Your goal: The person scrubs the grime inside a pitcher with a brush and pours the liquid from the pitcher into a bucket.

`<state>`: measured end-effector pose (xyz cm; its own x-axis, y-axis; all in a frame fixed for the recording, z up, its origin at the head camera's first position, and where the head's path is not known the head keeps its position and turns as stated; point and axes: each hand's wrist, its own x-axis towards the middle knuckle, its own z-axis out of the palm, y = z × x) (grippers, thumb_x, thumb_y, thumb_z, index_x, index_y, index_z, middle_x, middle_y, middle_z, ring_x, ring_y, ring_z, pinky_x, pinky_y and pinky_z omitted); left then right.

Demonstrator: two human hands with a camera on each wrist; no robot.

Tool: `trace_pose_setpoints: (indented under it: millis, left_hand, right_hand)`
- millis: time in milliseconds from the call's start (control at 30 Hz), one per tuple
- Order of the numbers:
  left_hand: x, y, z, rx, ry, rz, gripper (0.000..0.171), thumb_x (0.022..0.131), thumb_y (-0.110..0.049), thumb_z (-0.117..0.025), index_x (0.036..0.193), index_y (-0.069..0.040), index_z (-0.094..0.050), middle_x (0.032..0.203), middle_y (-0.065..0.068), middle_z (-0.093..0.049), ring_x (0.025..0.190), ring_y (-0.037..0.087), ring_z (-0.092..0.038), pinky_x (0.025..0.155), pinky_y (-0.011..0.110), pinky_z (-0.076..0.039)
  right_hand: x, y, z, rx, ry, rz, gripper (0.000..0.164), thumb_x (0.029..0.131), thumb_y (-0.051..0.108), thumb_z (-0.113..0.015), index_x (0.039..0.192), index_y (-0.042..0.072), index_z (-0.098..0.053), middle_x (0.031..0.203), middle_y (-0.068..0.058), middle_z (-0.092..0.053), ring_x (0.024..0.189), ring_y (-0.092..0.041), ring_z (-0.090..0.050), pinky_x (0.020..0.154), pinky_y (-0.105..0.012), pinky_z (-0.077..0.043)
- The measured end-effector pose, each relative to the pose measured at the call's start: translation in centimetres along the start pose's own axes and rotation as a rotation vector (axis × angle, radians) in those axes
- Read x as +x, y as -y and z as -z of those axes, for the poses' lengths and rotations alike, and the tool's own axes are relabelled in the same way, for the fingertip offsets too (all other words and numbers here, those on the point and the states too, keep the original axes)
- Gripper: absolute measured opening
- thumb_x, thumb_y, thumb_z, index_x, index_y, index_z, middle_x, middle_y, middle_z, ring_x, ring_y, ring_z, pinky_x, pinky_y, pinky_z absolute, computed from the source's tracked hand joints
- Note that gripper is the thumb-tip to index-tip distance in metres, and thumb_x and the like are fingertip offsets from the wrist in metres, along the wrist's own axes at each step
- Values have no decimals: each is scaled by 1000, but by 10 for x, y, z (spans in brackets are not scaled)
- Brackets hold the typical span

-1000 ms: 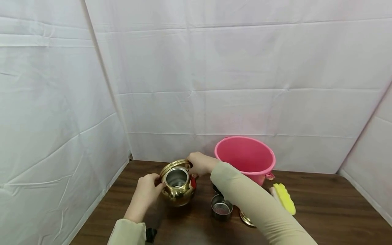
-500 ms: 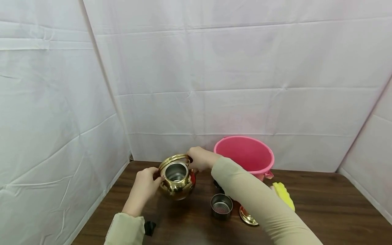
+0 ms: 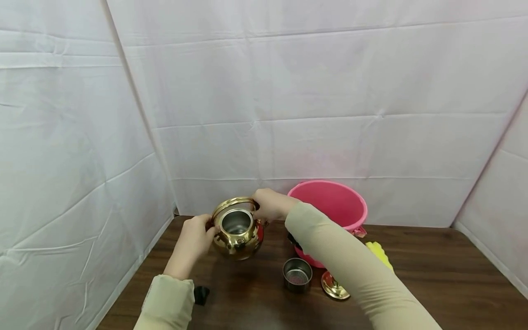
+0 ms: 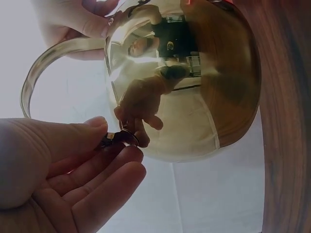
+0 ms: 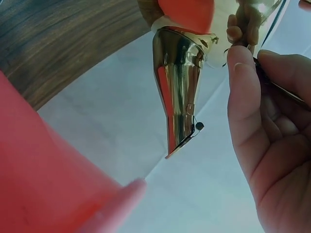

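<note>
A shiny gold teapot (image 3: 237,247), its top uncovered, is tilted toward me above the dark wooden table. My left hand (image 3: 197,239) pinches the left foot of its hooped handle (image 4: 41,68) between thumb and fingers. At the opposite foot of the handle, my right hand (image 3: 270,205) pinches with thumb and index finger. The spout (image 5: 180,87) points toward the pink bucket in the right wrist view. A metal strainer cup (image 3: 297,276) with a perforated bottom stands in front of the bucket. Beside it lies the gold lid (image 3: 335,288).
The pink bucket (image 3: 323,197) stands behind my right forearm, partly covered by it. Past that sleeve, a yellow sponge (image 3: 378,253) shows in part. White cloth walls (image 3: 313,151) close off the table (image 3: 445,266) at the back and sides.
Both hands have carried the teapot upward in the head view, with their grip on the handle unchanged. More of the lid shows beside my right sleeve.
</note>
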<state>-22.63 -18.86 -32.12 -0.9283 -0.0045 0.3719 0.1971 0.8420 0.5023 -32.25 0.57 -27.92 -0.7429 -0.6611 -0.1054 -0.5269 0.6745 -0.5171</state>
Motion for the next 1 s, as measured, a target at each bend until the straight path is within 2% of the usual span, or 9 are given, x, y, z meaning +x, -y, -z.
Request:
trace_pose_setpoints:
  millis: [100,200,367,500,633,767,1000]
  left_hand:
    - [4,-1,4,13,5,-10,6,86,-6,-66,84,-1,-66,78,10,-67,69,21,-61,62,34,-48]
    - [8,-3,8,11,33,0,7,88,-7,-64,87,0,-66,81,11,-67,69,21,-60,61,34,-48]
    - [14,-6,12,-3,83,25,8,90,-8,-61,90,0,-65,83,11,-67,67,18,-59,60,31,-47]
    - [20,-10,15,4,94,15,8,90,-6,-60,89,0,-64,84,13,-67,68,19,-60,60,32,-48]
    - [25,-15,18,14,115,13,9,91,-7,-59,89,0,-63,88,14,-67,71,21,-60,62,33,-48]
    - [30,-19,21,21,123,-2,10,91,-8,-58,90,1,-63,90,15,-67,76,25,-61,65,37,-49]
    - [39,-24,23,13,145,-19,15,93,-11,-57,97,2,-64,94,15,-67,83,26,-63,69,37,-50]
  right_hand:
    - [0,1,3,1,5,-9,5,89,4,-61,83,5,-61,76,-14,-66,64,-22,-64,47,-23,-46]
    - [0,1,7,-1,9,-15,5,90,7,-61,86,5,-63,77,-14,-67,63,-20,-63,50,-26,-51]
    - [-1,3,13,15,19,-22,5,89,7,-62,87,3,-63,78,-18,-67,64,-21,-64,56,-32,-56]
    - [-3,3,19,28,22,-30,4,89,6,-62,87,2,-62,76,-17,-66,64,-22,-64,58,-35,-57]
    - [-8,4,25,51,23,-44,6,89,8,-62,89,2,-62,78,-17,-66,70,-27,-67,63,-40,-58]
    - [-11,3,31,77,22,-50,6,90,9,-62,90,3,-62,80,-18,-65,76,-31,-67,62,-38,-58]
    - [-14,0,41,113,26,-48,7,88,5,-61,91,-1,-63,77,-17,-65,65,-21,-64,60,-36,-58]
